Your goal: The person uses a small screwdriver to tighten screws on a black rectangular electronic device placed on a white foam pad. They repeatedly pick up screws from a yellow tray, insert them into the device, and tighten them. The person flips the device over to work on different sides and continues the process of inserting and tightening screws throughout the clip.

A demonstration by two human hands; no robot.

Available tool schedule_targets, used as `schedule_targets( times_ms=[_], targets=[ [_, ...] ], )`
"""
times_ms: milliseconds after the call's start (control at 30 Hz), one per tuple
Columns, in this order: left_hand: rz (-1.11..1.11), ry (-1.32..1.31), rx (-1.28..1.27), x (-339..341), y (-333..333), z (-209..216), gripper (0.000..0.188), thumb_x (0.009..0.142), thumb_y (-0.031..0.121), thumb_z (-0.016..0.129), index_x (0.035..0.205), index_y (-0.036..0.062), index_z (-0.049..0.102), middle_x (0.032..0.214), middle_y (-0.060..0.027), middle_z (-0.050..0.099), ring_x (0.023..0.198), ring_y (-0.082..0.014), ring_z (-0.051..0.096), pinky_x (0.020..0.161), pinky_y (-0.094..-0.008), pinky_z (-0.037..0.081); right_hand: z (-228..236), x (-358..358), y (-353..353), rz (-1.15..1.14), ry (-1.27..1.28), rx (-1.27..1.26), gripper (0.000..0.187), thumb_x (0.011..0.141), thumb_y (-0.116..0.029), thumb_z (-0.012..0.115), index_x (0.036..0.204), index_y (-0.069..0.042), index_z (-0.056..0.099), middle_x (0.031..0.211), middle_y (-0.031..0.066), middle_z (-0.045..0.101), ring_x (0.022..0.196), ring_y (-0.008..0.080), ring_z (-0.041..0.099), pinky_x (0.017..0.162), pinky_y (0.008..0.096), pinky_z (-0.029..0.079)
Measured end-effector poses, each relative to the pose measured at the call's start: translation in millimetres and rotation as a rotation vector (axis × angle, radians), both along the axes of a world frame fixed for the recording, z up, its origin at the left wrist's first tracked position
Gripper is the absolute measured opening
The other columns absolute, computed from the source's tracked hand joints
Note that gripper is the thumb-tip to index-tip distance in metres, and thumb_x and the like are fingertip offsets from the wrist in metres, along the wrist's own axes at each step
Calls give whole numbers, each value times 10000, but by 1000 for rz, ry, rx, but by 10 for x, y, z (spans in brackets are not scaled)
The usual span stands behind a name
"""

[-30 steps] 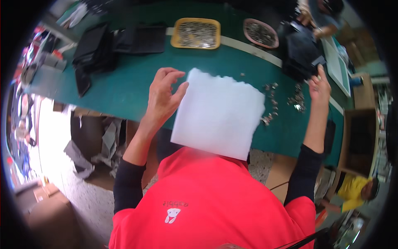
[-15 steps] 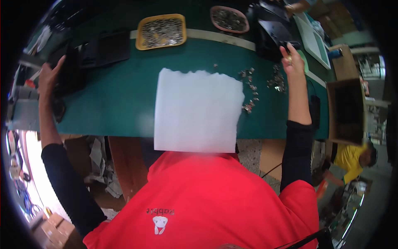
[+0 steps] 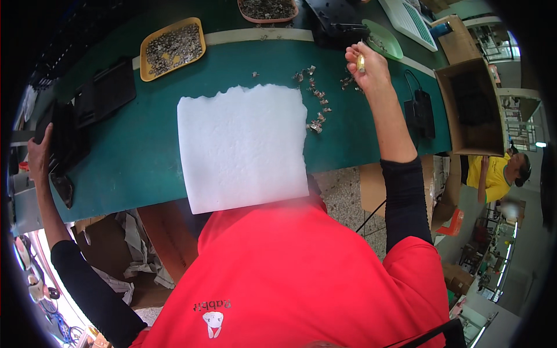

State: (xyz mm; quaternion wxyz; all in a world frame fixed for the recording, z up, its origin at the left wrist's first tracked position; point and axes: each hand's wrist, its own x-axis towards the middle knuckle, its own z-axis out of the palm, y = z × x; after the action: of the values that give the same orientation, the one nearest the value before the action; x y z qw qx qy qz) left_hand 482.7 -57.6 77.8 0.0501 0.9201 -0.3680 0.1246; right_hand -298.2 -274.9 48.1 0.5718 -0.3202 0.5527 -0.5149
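Two bare hands work at opposite ends of a green table (image 3: 136,148). At the left of the frame, the left hand (image 3: 39,156) lies against the outer side of a black stack (image 3: 69,139), thumb raised and spread; its fingers are partly hidden, so whether it grips cannot be told. At upper right, the right hand (image 3: 370,69) is half curled above loose metal bits (image 3: 318,104); a yellowish item (image 3: 361,62) shows at its fingers, but whether held or worn is unclear. Between the hands, a white sheet (image 3: 243,148), ragged along its far edge, overhangs the table's near edge. A yellow tray (image 3: 202,43) and a pink tray (image 3: 268,21), both filled with small parts, stand at the top; a green dish (image 3: 391,38) lies just beyond the right hand.

Sound handling, in this judgement, calls for the left fingers to part one piece squarely from the stack without toppling its neighbours, and for the right fingertips to pinch single bits, keeping the others from scattering under the sheet.
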Motion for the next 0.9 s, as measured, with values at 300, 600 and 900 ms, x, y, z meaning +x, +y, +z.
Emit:
schedule_targets(
  times_ms=[300, 600, 900],
  targets=[
    [-397, 305, -535, -1963, 121, 258, 827, 819, 588, 664, 1399, 26, 483, 1356, -208, 539, 1265, -315, 507, 1067, -386, 365, 8, -177, 991, 343, 405, -197, 176, 892, -139, 625, 1004, -7, 658, 731, 19, 626, 587, 129, 572, 544, 268, 467],
    [-767, 887, -467, -4819, 448, -365, 770, 641, 229, 734, 1341, 27, 485, 1343, -194, 509, 1237, -344, 496, 1058, -416, 372, -242, -172, 1172, 453, 1080, -505, 154, 795, -137, 695, 906, -30, 709, 837, 165, 675, 766, 344, 660, 705, 389, 529],
    [-677, 421, -160, -5200, 660, -405, 837, 648, 377, 822, 1316, -2, 490, 1400, -275, 374, 1258, -421, 397, 1042, -497, 301, -221, 133, 973, 512, 1206, -529, 166, 809, -190, 713, 924, -70, 708, 887, 133, 645, 833, 351, 646, 743, 421, 523]
  ],
)
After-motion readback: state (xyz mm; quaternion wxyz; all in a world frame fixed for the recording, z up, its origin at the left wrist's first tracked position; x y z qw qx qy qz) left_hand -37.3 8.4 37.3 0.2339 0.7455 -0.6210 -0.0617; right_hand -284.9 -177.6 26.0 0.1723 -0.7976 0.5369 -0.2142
